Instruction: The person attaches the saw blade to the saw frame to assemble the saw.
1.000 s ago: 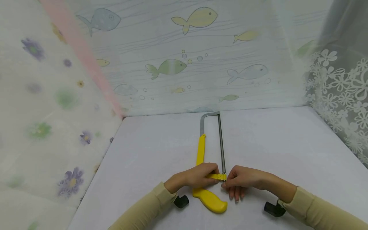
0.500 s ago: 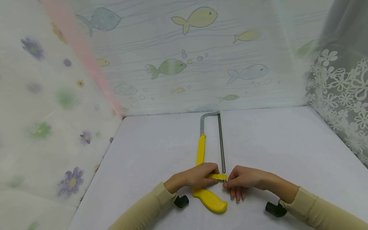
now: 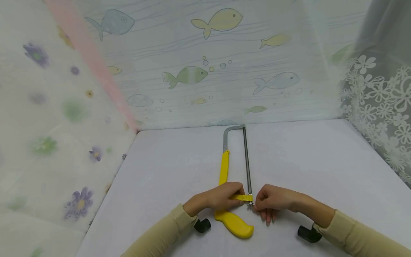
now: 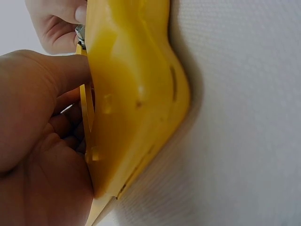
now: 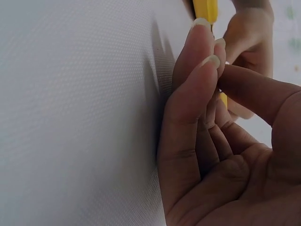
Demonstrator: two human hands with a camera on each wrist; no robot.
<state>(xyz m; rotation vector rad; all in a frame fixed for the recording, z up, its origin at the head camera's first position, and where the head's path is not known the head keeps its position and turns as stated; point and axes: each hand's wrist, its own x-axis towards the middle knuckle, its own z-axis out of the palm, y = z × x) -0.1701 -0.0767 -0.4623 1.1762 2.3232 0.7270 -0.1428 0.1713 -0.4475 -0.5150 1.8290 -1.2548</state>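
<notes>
A hacksaw with a yellow handle (image 3: pixel 236 225) lies on the white table, its grey blade (image 3: pixel 247 160) pointing away from me. My left hand (image 3: pixel 223 196) grips the yellow arm of its frame near the blade's front end; in the left wrist view the thumb (image 4: pixel 70 73) presses on this arm beside the handle. A small metal wing nut (image 3: pixel 250 205) sticks out at the blade's near end. My right hand (image 3: pixel 276 198) has thumb and forefinger together at the nut's right edge, the other fingers curled below. In the right wrist view those fingertips hide the nut.
White cloth covers the table (image 3: pixel 173 157). A fish-print curtain (image 3: pixel 199 46) hangs along the back, a flower-print one (image 3: pixel 48 171) on the left, and lace (image 3: pixel 382 92) on the right. Black wrist cameras (image 3: pixel 309 233) sit under both forearms.
My right hand has shifted slightly to the right, and more of the wing nut shows beside its fingertips. Left hand and hacksaw have stayed put.
</notes>
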